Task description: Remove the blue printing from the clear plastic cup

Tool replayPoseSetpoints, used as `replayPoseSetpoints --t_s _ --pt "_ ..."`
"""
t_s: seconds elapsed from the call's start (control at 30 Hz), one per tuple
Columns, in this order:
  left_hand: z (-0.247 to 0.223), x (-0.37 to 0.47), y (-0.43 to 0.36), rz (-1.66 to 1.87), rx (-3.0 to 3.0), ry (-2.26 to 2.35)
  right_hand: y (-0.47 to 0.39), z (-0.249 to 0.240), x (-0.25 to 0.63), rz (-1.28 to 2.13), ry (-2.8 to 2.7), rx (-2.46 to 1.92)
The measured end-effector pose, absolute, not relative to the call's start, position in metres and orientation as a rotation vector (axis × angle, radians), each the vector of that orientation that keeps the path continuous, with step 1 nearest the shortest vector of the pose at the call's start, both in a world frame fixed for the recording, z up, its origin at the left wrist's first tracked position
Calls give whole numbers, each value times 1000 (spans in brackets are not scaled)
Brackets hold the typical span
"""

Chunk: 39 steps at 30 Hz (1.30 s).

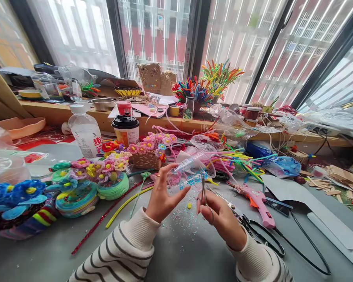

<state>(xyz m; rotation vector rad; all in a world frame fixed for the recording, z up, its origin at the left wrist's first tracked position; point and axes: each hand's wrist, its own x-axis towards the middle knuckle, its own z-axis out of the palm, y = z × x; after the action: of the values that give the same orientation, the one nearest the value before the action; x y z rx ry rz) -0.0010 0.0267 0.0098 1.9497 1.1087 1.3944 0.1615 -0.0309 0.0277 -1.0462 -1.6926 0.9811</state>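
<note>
My right hand [219,215] is closed on small metal scissors [204,194], which point up and away from me. Beside them, to the left, my left hand [166,194] has its thumb and fingers spread apart around the near end of a clear plastic piece with blue and white print [191,172]; whether the fingers touch it is hard to tell. A small yellow bit [189,205] lies on the grey table [191,258] between my hands, among scattered glitter and tiny clippings.
Fuzzy-wire flower pots [113,186], a lidded cup [126,131] and a bottle [85,131] stand to the left. A pink glue gun [260,203] with a black cord, black-handled scissors [264,235] and white sheets [308,207] lie right. Pipe cleaners [220,160] are heaped behind.
</note>
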Motion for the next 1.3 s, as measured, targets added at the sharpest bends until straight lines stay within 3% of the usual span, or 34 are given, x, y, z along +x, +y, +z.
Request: replayPoseSetpoints --t_s 0.2,0.53,1.3 --pt "8 -7 29 1287 1823 1010 -25 25 180 530 -1356 -1139" --pt "7 -1 27 1160 1472 1076 -28 25 164 802 -1748 -1000" --pt "3 4 29 1194 1552 1312 -20 11 148 999 -1517 -1068"
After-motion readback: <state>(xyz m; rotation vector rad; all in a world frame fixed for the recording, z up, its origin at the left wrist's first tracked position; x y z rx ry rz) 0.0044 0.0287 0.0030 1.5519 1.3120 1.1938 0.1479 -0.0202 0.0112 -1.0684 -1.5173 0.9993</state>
